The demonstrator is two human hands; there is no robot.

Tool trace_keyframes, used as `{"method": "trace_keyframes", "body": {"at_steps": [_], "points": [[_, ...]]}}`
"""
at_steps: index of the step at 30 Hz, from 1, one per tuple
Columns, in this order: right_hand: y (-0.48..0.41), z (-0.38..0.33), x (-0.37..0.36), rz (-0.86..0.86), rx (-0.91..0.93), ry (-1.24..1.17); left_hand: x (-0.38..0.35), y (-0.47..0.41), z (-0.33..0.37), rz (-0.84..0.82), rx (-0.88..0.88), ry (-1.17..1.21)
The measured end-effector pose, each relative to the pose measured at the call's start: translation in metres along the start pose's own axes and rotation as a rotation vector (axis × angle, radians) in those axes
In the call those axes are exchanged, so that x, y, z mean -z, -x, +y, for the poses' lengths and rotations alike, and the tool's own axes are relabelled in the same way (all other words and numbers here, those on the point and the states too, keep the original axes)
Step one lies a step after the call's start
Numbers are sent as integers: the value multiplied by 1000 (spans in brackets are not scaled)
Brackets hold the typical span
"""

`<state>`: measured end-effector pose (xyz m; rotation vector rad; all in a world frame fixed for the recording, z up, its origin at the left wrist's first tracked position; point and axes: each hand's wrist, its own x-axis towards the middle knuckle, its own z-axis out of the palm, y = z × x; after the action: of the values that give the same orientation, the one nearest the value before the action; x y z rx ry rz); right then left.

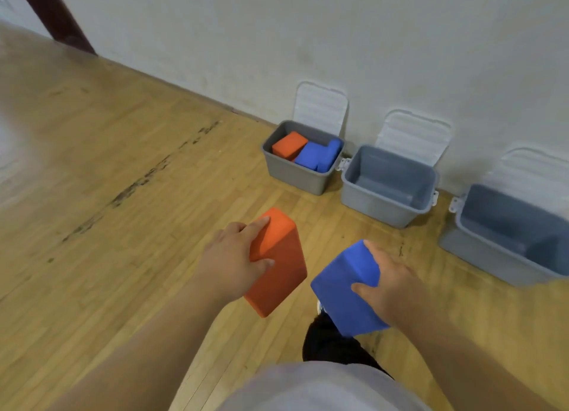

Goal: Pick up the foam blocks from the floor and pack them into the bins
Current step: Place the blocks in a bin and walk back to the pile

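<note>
My left hand grips an orange foam block held above the floor. My right hand grips a blue foam block beside it. Ahead, three grey bins stand in a row along the wall. The left bin holds an orange block and blue blocks. The middle bin looks empty. The right bin has a dark shape in its near corner that I cannot make out.
White lids lean against the wall behind each bin. The wooden floor has dark scuff marks running diagonally at the left. A dark door frame stands at the top left. My dark trouser leg shows below the blocks.
</note>
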<state>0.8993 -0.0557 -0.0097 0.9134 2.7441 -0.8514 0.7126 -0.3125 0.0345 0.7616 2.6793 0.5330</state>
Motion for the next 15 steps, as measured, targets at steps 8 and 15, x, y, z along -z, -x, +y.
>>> {"method": "trace_keyframes", "body": {"at_steps": [8,15], "points": [[-240,-46,25,-59,99,59,27,-186,-20,-17,115,-1],[-412,-119,86,-164,237,92,82,-329,-25,36,199,10]]}}
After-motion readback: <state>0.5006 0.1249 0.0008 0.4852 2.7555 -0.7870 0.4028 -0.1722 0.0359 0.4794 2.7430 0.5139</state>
